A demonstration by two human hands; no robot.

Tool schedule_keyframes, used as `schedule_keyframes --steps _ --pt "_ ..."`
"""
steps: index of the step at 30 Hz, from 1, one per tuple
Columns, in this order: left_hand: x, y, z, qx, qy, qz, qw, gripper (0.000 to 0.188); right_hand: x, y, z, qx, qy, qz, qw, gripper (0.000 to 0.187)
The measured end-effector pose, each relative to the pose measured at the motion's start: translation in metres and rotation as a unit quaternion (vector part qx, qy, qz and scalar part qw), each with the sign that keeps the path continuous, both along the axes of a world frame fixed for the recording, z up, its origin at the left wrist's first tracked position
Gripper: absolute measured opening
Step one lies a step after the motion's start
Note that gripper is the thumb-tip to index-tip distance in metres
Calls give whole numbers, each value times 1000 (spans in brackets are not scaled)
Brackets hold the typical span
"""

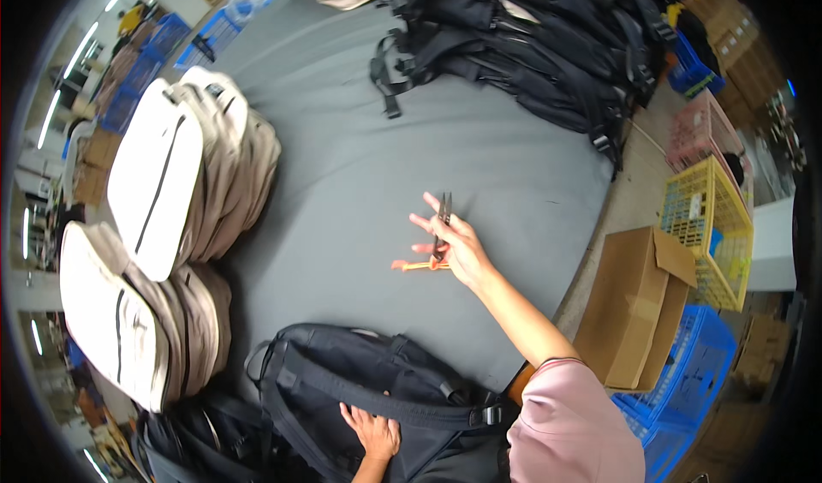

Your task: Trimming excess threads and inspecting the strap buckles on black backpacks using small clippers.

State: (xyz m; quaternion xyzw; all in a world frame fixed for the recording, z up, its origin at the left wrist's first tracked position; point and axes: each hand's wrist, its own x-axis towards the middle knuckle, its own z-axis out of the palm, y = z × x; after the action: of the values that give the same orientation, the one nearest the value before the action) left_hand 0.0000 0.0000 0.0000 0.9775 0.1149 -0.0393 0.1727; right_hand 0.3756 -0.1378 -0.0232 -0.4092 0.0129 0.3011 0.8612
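Note:
A black backpack (321, 384) lies at the near edge of the table. On its back panel, just below a strap, my left hand (374, 434) rests with the fingers apart. Farther out, over the grey surface, my right hand (467, 252) holds a pair of dark thread snips (444, 211), blades pointing away from me. Its other fingers are loosely spread. From the handle end of the snips an orange cord (414, 265) trails to the left. The right hand is well apart from the backpack.
Beige backpacks stand in two stacks (158, 183) on the left of the grey-covered table (360, 226). Black backpacks (548, 63) are piled at the far right. Past the right edge are a cardboard box (623, 299), a yellow crate (723, 226) and a blue crate (706, 346).

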Motion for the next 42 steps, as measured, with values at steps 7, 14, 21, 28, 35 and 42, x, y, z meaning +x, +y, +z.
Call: schedule_keyframes --steps 7,14,21,28,35,42 --pt "-51 -11 65 -237 35 55 969 52 21 -144 -17 -225 -88 -313 919 22" --pt "-26 -20 38 -70 39 35 996 53 -50 33 64 -322 -239 -11 916 25" --pt "21 76 119 -154 -69 167 971 20 -108 221 93 -402 -329 376 767 19" --pt "102 231 58 -291 -121 224 922 48 -118 247 58 -415 -470 323 709 16" --pt "151 244 18 -612 -54 274 740 23 -92 235 47 -407 -372 274 788 20" --pt "150 249 15 -627 -36 298 719 18 -68 229 60 -402 -549 316 661 23"
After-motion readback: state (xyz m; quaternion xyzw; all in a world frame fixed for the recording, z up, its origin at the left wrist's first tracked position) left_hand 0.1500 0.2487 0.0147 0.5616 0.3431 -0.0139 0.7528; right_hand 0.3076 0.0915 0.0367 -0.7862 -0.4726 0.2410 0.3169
